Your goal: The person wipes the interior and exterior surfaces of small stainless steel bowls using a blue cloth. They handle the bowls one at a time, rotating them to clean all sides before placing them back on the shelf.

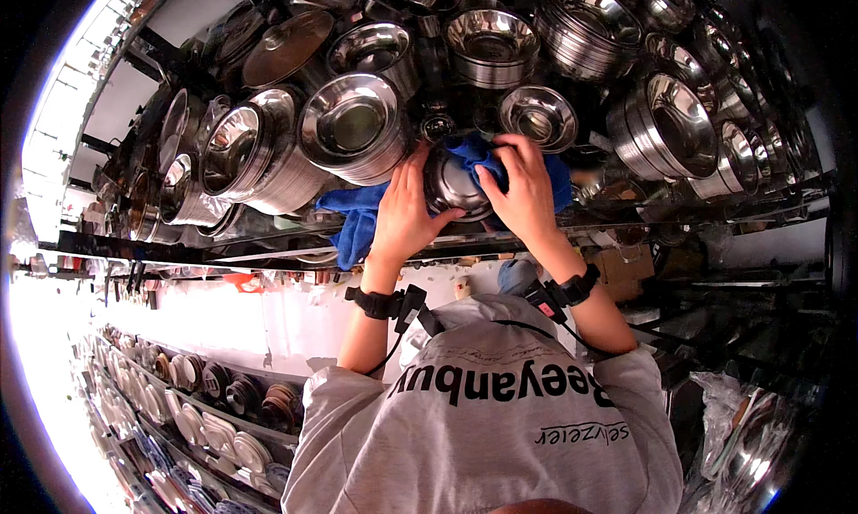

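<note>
A shiny metal bowl (454, 182), seemingly bottom up, sits at the shelf's front between my hands. My left hand (404, 209) holds it by the side, with the thumb along the near edge. Bunched under the fingers of my right hand (526, 189) is a blue cloth (472, 150), pressed against the bowl's top and right side. More blue fabric (560, 182) shows beyond that hand; whether it is the same piece I cannot tell. Another blue cloth (355, 229) hangs over the shelf edge beside my left wrist. A stack of metal basins (352, 128) stands just left of the bowl.
A single metal bowl (538, 117) stands behind my right hand. Stacked basins (663, 128) rise on the right, and more stacks (248, 152) on the left. The dark shelf edge (295, 246) runs across in front of me. Racks of dishes (214, 433) stand lower left.
</note>
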Motion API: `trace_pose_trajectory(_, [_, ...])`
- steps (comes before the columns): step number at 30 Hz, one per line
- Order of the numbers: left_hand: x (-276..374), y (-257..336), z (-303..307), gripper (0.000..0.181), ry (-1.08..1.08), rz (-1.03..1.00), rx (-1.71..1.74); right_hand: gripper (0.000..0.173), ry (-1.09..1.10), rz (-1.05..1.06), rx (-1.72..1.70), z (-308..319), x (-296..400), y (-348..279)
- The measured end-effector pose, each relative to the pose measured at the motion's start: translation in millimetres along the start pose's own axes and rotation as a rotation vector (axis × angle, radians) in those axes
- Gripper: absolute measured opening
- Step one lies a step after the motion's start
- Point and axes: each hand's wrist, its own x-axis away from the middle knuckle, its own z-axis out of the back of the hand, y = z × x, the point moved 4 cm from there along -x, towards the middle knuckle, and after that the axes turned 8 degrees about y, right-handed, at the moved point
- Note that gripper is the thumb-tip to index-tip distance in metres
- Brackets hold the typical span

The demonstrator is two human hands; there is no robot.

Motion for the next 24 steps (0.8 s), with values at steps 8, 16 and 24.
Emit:
trace_pose_trajectory(8, [16.7,-22.8,-17.5,0.086,-0.005,-0.034,-0.057,0.048,-0.163,0.107,-0.020,-37.7,10.9,-10.1])
trace_pose_trajectory(16, [10.8,-15.6,-13.0,0.087,0.028,-0.050,0.026,0.061,-0.307,0.329,-0.066,-14.9,45.7,-17.5])
trace_pose_trajectory(24, [10.2,-12.9,-8.5,0.102,0.014,-0.030,-0.004,0.041,-0.087,0.011,-0.032,3.9,43.2,11.9])
